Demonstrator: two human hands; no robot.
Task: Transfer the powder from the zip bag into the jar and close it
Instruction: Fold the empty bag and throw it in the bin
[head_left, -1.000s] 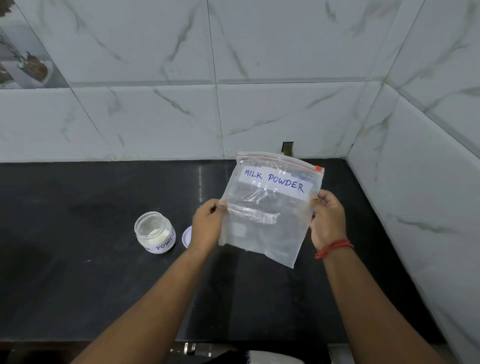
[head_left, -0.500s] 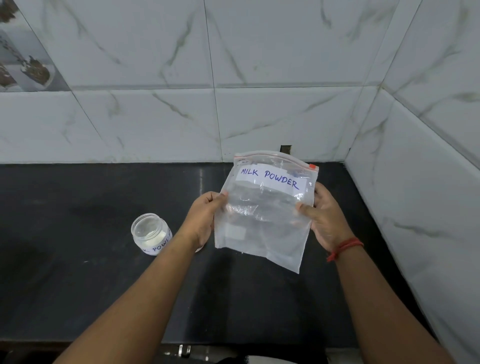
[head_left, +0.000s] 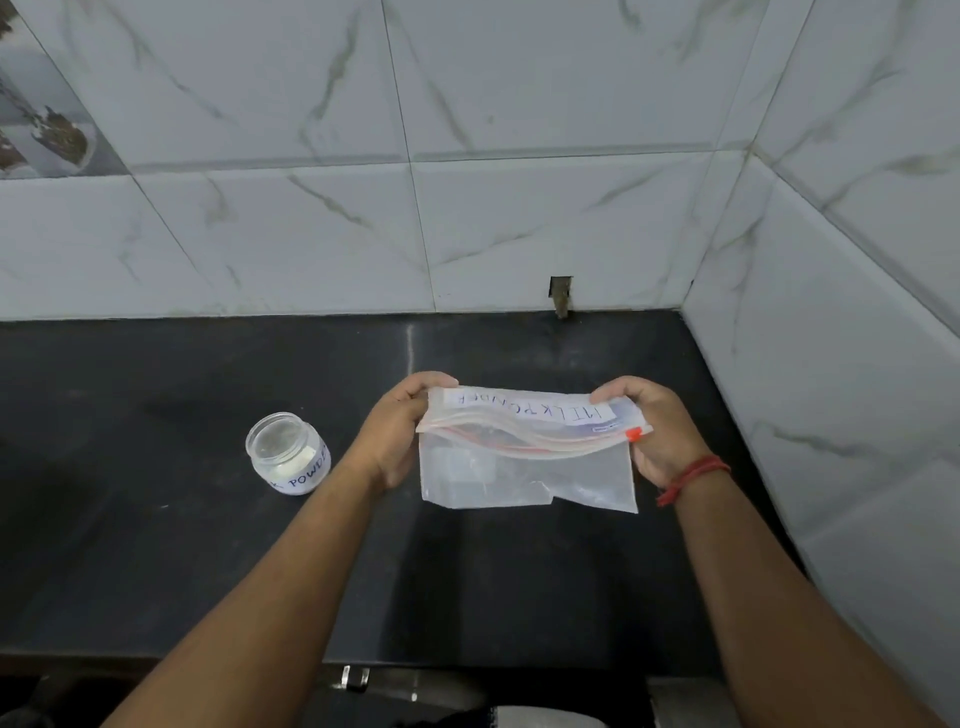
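I hold a clear zip bag (head_left: 524, 473) above the black counter (head_left: 156, 545), with its zip edge tipped toward me and its "MILK POWDER" label facing up. My left hand (head_left: 397, 431) grips the bag's left top corner. My right hand (head_left: 657, 434) grips the right top corner by the orange slider. The bag looks almost empty. To the left stands a small glass jar (head_left: 287, 452) with a handwritten label, no lid on it and white powder inside. The jar's lid is hidden behind my left arm.
White marble-look tiled walls (head_left: 467, 182) close off the back and the right side of the counter. The counter's front edge runs near the bottom of the view, with dark shapes below it.
The bag was upright with its label facing me; both hands have tipped its top toward me and lowered it, so it lies nearly flat. The jar has not moved.
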